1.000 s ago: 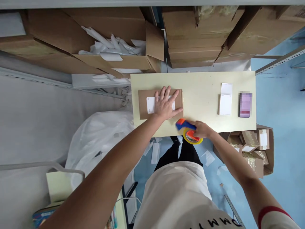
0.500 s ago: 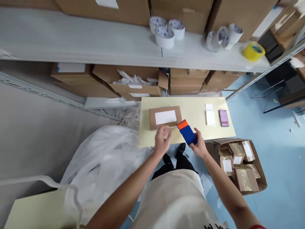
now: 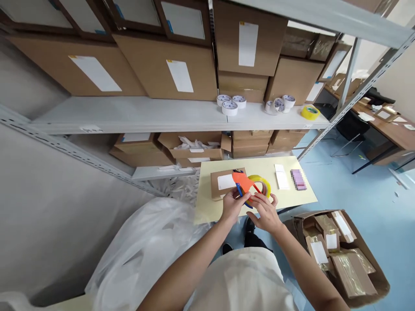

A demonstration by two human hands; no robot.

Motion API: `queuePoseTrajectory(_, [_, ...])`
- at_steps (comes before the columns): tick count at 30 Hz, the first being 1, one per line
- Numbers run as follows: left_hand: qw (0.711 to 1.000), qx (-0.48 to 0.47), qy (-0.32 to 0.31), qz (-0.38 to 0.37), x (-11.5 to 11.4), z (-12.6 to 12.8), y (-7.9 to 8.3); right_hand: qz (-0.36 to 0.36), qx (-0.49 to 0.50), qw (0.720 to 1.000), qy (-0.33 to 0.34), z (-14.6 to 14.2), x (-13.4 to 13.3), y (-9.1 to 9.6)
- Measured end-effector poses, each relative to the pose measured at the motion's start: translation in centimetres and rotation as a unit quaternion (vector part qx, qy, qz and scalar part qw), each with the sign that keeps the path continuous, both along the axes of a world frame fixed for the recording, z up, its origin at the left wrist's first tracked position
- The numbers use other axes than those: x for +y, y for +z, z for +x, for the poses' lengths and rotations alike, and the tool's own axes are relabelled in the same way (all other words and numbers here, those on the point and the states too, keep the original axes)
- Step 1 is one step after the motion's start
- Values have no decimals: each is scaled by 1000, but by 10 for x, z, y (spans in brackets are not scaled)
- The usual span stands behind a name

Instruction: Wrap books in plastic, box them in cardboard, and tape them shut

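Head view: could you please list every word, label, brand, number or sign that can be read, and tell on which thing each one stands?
No text can be read with certainty.
Small carton, white label: any print is too small.
Shelf tag: dark marks, too blurred.
White tape rolls: bluish marks, too small.
Purple item: pixelated, unreadable.
Tape dispenser: no readable text.
Upper-shelf labels: too small.

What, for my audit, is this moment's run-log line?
left hand: holding tape dispenser; right hand: touching it; labelled carton: on table
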State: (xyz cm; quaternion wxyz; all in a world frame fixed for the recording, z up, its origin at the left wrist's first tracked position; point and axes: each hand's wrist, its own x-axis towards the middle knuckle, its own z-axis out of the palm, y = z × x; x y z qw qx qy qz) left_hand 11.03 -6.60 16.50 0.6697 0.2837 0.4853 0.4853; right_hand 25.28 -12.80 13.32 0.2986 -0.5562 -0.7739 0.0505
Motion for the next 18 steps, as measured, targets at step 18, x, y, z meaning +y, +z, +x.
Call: queuePoseTrajectory(18, [952,94,18,290,274,101,70,39,212,971,-104,115,290,74])
